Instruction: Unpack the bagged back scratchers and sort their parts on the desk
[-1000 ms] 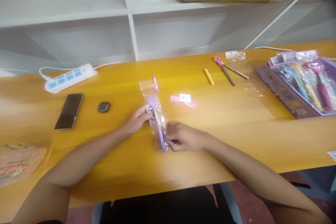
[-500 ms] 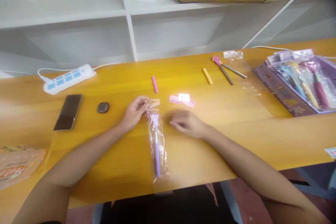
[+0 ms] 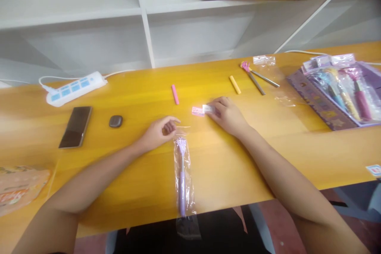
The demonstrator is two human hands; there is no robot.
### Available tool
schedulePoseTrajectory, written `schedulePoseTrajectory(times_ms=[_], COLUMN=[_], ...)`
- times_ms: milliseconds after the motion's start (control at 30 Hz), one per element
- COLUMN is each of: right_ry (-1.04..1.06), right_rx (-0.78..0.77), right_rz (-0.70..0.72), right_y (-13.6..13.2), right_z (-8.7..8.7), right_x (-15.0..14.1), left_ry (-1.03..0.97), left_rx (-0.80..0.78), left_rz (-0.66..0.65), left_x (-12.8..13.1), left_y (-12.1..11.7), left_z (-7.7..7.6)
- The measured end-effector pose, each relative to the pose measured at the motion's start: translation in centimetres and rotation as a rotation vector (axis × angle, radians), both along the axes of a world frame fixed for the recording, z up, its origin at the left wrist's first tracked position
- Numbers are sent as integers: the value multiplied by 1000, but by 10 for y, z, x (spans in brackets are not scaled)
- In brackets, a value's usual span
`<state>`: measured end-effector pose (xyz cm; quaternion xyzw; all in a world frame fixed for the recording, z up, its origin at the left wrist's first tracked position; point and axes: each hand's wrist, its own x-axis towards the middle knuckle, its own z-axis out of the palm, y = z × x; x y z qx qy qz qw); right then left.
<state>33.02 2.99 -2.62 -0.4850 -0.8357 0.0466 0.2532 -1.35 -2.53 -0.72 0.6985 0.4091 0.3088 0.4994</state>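
A purple back scratcher (image 3: 182, 190) with a small claw head and metal shaft lies in a clear plastic bag (image 3: 190, 202), whose lower end hangs over the table's near edge. Beside the bag's top is my left hand (image 3: 162, 133), its index finger stretched out, the other fingers curled, and a gap between thumb and index. My right hand (image 3: 228, 115) has its fingertips closed at the right end of a small white label (image 3: 207, 108). A pink card (image 3: 197, 111) lies against that label, partly covered; the other pink card is hidden under my right hand.
Behind the hands lie a pink tube (image 3: 175, 94) and a yellow tube (image 3: 235, 85). Two metal-shafted scratchers (image 3: 257, 81) rest farther right, near a purple box (image 3: 315, 105) of bagged scratchers. On the left are a phone (image 3: 76, 127), a black case (image 3: 115, 121) and a power strip (image 3: 76, 88).
The bagged back scratcher has slid towards me and slightly right. My left hand's fingers have come off the bag's top. My right hand has moved forward onto the label and cards.
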Motion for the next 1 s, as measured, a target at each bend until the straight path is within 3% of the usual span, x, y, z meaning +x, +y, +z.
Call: schedulePoseTrajectory(times_ms=[400, 633, 833, 1000], right_ry=[-185, -215, -176, -2], right_rx=[37, 115, 81, -29], right_rz=[-27, -51, -140, -241], right_y=[-7, -7, -3, 1], right_z=[13, 12, 7, 3], right_x=[-9, -13, -8, -2], left_ry=[106, 98, -134, -158], left_rx=[47, 203, -62, -49], left_rz=[18, 41, 135, 141], left_x=[-1, 2, 1, 1], left_y=[-1, -1, -2, -3], left_z=[6, 13, -3, -5])
